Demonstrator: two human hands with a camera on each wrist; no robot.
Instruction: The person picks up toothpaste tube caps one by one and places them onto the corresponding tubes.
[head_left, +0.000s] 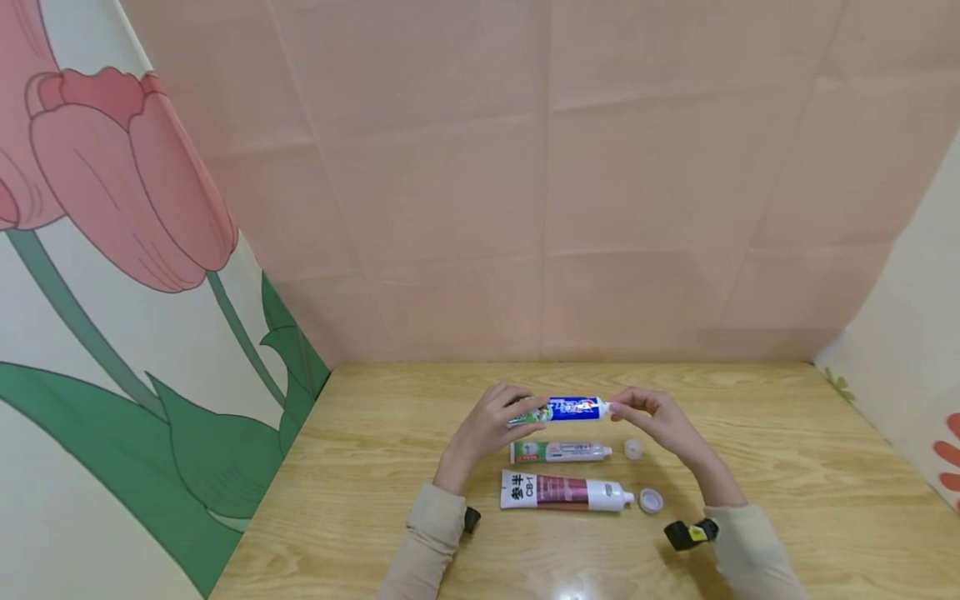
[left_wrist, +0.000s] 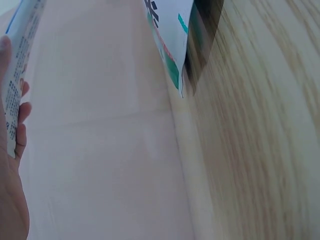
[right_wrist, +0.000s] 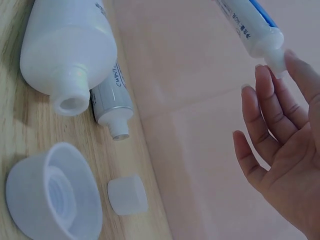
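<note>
My left hand (head_left: 486, 423) grips the tail end of a blue-and-green toothpaste tube (head_left: 576, 408), held level above the table. At the tube's other end, my right hand (head_left: 666, 423) pinches the narrow white tip (right_wrist: 274, 61) between thumb and forefinger, its other fingers loosely bent. Whether a cap sits on that tip I cannot tell. Below lie a green-and-white toothpaste tube (head_left: 577, 452) and a larger red-and-white toothpaste tube (head_left: 562, 492), both with bare nozzles pointing right. A small white cap (head_left: 633, 450) and a wider white cap (head_left: 651, 501) are beside those nozzles.
The wood-grain table (head_left: 360, 500) meets a pink cloth backdrop (head_left: 480, 208) at its far edge. A wall with a painted tulip (head_left: 135, 183) stands on the left, a pale wall (head_left: 915, 317) on the right. Each wrist carries a black camera strap (head_left: 690, 534).
</note>
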